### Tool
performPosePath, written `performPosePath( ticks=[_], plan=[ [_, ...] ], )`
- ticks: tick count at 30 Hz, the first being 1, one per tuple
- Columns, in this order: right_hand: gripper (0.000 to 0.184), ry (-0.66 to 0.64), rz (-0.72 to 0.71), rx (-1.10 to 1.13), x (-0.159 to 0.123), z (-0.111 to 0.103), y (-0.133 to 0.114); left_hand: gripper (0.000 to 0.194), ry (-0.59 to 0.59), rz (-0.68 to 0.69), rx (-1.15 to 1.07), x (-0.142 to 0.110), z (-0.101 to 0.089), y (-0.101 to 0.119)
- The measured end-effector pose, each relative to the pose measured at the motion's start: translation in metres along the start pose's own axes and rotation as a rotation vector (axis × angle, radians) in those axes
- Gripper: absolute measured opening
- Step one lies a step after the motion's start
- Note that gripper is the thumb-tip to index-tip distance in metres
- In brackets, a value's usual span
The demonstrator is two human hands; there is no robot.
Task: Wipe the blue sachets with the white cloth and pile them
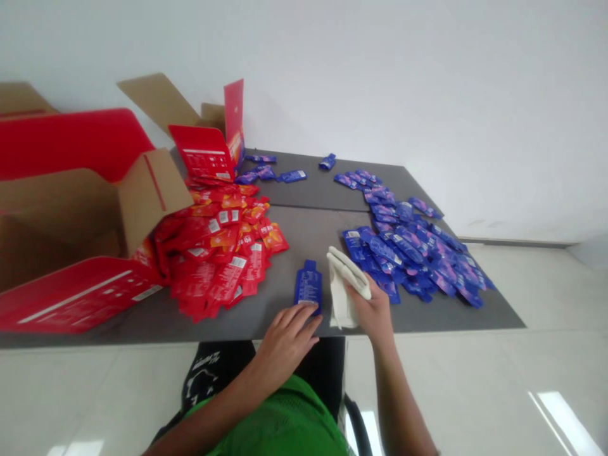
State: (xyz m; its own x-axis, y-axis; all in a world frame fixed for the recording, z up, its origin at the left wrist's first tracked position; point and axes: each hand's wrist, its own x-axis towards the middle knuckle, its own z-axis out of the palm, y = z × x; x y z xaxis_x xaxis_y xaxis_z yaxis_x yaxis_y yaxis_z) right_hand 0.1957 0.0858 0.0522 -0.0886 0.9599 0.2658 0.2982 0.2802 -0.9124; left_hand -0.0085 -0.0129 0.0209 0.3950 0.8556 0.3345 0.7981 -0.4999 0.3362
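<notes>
Table (306,221) is dark grey, and the single blue packet (308,285) lies flat on it, near the front edge, with its narrow neck pointing away from the person. I take this packet as landmark for all places. Well to the left of it is the large red box (76,291), with open flaps and brown cardboard inside. Farther back and to the left of the packet, the smaller red box (204,149) is also open. To the right of the packet and reaching behind it, the blue packet heap (413,247) spreads in a long, curved shape. To the left of the packet is the red packet heap (223,253), with orange patterns and white labels. Just right of the packet, the right hand (375,310) pinches the white folded cloth (344,285) between thumb and fingers; the tips are partly hidden. The left hand (287,339) is at the near end of the packet, its fingers lightly spread and the fingertips touching the lower part, without closing around it. Far behind the packet, a few loose blue packets (292,176) lie near the smaller red box, and one lone blue packet (327,162) lies apart from them.
</notes>
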Motion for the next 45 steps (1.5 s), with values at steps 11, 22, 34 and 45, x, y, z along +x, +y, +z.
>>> performPosePath(
  ticks=[11,22,34,45],
  plan=[
    [0.046,-0.726,-0.357,-0.505,0.034,0.048,0.005,0.021,0.145,-0.005,-0.049,-0.012,0.019,-0.006],
    [0.056,-0.675,-0.369,-0.548,0.028,0.027,-0.023,0.019,0.217,-0.011,-0.058,-0.011,0.016,-0.007],
    [0.063,-0.509,-0.261,-0.636,0.071,0.034,0.009,0.019,0.182,-0.029,-0.159,-0.009,0.013,-0.010],
    [0.055,-0.638,-0.222,-0.572,0.052,0.047,0.004,0.022,0.168,-0.031,-0.209,-0.010,0.013,-0.013]
  ],
)
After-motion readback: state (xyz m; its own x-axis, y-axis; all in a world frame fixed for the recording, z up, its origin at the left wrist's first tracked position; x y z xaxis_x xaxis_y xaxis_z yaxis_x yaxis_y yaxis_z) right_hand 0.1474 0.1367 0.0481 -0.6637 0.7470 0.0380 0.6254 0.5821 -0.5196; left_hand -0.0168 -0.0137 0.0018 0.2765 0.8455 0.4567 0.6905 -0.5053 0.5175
